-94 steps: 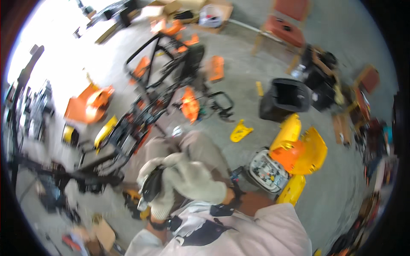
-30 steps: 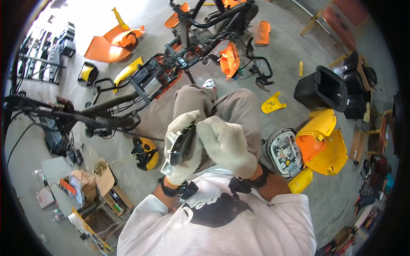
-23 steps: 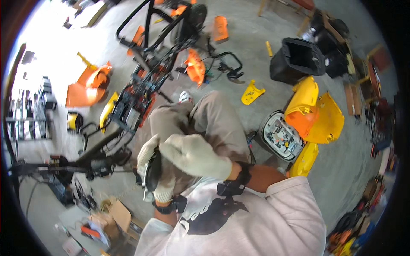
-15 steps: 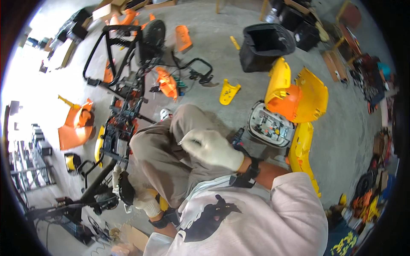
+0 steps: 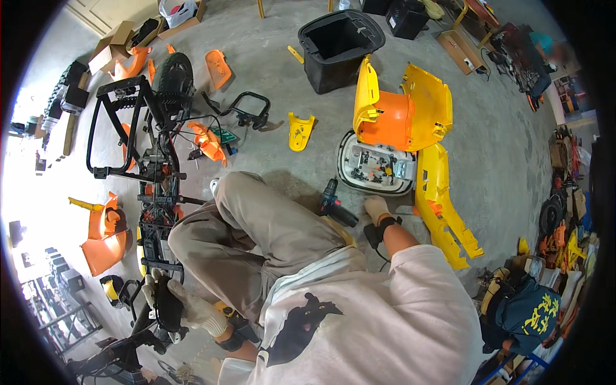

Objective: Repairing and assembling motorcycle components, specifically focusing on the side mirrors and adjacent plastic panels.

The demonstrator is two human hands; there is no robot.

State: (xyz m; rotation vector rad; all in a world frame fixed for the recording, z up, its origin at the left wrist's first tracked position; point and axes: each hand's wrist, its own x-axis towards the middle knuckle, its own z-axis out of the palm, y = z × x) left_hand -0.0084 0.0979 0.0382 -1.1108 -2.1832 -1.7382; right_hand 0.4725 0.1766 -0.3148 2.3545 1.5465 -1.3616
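My left hand (image 5: 179, 301), in a cream knit glove, grips a black moulded part (image 5: 165, 307) beside the handlebar end of the stripped vehicle frame (image 5: 157, 212), at the lower left. My right hand (image 5: 376, 206) reaches down to the floor beside a white-rimmed tray (image 5: 375, 160) of small fasteners; its fingers point away from me and are too hidden to read. A black power drill (image 5: 335, 205) lies just left of that hand. Yellow and orange body panels (image 5: 430, 102) rest beyond and beside the tray, with a long yellow panel (image 5: 436, 205) to its right.
A yellow bracket (image 5: 300, 128), black bent tube (image 5: 250, 112) and orange pieces (image 5: 217, 67) lie ahead. A black bin (image 5: 337, 51) stands farther back. Another person (image 5: 526, 308) in a dark blue shirt is at lower right, among piled parts (image 5: 561, 212).
My hands have separated: the left moved down-left with the black part, the right swung right and down to the floor by the tray. My view has turned rightward.
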